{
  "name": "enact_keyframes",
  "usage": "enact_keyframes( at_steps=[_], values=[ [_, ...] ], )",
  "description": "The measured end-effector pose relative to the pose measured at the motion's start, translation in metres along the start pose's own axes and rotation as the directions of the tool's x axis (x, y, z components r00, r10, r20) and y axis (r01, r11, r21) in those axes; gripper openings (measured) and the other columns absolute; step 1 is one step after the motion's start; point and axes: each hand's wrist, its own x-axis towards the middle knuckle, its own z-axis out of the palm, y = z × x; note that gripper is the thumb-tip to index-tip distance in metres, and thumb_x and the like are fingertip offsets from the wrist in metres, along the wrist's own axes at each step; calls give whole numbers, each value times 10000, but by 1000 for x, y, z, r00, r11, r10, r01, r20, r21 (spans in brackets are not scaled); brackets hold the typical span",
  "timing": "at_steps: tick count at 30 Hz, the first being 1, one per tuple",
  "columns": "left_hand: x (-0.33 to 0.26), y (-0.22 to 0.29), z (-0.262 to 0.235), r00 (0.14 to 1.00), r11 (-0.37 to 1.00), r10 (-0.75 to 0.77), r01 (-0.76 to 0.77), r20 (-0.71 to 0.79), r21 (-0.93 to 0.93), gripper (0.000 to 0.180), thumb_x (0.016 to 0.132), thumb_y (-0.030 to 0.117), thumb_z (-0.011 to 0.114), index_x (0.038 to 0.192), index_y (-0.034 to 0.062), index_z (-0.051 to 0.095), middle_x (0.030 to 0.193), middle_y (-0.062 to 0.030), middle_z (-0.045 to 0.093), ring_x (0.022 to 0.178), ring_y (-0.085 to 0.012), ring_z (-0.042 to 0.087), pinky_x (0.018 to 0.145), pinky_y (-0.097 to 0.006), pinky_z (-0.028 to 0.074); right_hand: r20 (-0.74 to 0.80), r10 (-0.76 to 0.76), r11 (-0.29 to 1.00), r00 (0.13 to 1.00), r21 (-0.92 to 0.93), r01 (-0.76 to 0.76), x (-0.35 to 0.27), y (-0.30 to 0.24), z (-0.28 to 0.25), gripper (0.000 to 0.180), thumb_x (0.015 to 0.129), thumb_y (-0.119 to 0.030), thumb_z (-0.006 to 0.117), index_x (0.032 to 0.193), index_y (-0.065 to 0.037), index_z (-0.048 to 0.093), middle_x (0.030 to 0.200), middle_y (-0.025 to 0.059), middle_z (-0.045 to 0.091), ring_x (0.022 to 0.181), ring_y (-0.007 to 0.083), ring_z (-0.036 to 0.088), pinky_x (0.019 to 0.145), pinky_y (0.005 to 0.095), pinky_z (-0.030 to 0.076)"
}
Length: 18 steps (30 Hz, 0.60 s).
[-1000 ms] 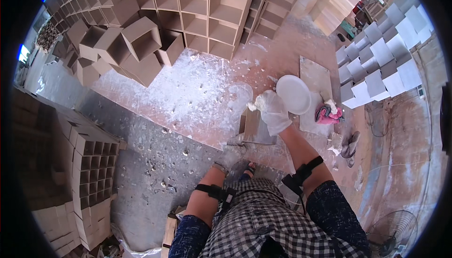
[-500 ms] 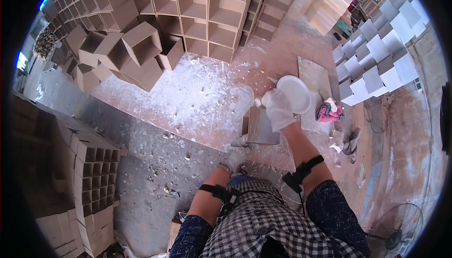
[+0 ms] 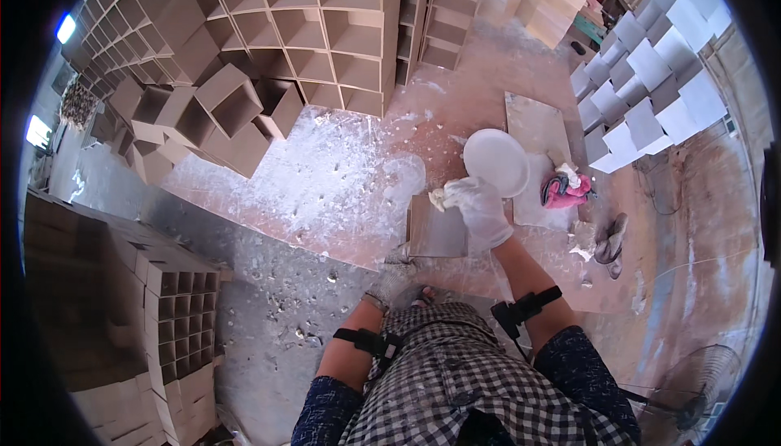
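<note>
Right hand [image 3: 482, 212]: gloved in white, fingers closed around a pale wad, seemingly a cloth or lump of filler [image 3: 440, 197], held at the upper edge of a small brown board [image 3: 438, 228] and just beside a round white bucket [image 3: 496, 161].

Left hand [image 3: 394, 273]: gloved, grey with dust, low near the lower left corner of the board; whether clenched or loose cannot be told, nor whether it touches the board.

Small brown board: flat on the floor directly ahead of the knees, at the edge of the white-spattered patch of floor [image 3: 325, 190]. Surface looks mostly bare brown, only a smear of white at the top edge; judged an early stage of coating or wiping, most of the face left to do.

Round white bucket: upright on a larger flat board [image 3: 533, 124], contents pale, level not readable.

Pink rag or glove [image 3: 563, 189]: lying right of the bucket.

Brown open-cell shelf units [image 3: 325, 31]: stacked at the top and left, uncoated.

White cubes [image 3: 651, 80]: grouped at upper right, seemingly finished pieces.

Pair of sandals [image 3: 610, 242]: on the floor to the right.

Floor fan [image 3: 691, 389]: lower right corner.
</note>
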Motion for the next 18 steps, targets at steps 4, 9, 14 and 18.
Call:
enact_keyframes(
  at_steps=[4, 9, 14, 18],
  values=[
    [0, 1, 3, 997, 986, -59, 51, -43, -159, 196, 841, -37, 526, 1025, 11, 571, 920, -45, 646, 793, -96, 599, 643, -241, 506, 149, -311, 741, 939, -581, 337, -26, -31, 2, 179, 717, -78, 595, 857, -136, 691, 865, 30, 668, 833, 241, 607, 822, 387, 433],
    [0, -1, 0, 996, 982, -93, 91, -4, -164, 207, 848, -44, 489, 1035, 7, 560, 922, -53, 649, 819, -116, 615, 671, -268, 515, 143, -377, 744, 915, -542, 391, -97, -59, 9, 98, 745, -117, 563, 807, -124, 639, 792, 10, 654, 774, 233, 617, 743, 380, 455],
    [-1, -37, -11, 999, 999, 31, -32, -32, -29, 203, 858, -38, 474, 1038, 0, 559, 932, -78, 656, 870, -158, 627, 731, -300, 513, 259, -164, 900, 952, -355, 252, -113, -84, 1, 177, 765, -40, 564, 926, -95, 613, 931, 85, 682, 755, 267, 645, 669, 359, 492],
    [3, -52, -12, 999, 955, 32, -28, -9, 294, 220, 859, -34, 467, 1054, -1, 562, 969, -95, 649, 895, -159, 623, 746, -289, 511, -38, -278, 849, 960, -477, 227, -66, -53, -7, 105, 877, -31, 535, 899, -18, 636, 960, 112, 694, 779, 225, 668, 711, 333, 505]
  ],
)
